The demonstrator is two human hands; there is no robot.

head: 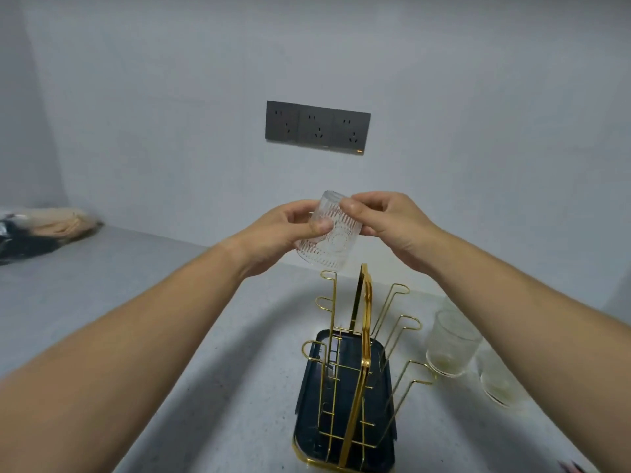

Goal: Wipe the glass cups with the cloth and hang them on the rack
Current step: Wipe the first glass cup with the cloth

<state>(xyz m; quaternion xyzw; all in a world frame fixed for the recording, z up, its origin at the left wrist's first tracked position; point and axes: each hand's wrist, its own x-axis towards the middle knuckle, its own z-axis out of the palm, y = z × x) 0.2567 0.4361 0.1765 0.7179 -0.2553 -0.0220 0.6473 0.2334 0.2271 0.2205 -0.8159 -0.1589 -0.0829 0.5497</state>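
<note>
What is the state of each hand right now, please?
Left hand: closed, holding the cup.
Right hand: closed, holding the same cup.

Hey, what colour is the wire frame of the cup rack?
Gold wire frame over a dark blue tray; head view.

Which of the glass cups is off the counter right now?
The clear ribbed glass cup, gripped by the left hand and right hand above the gold wire rack. The other clear glass cups stand on the grey counter, right of the rack.
</note>
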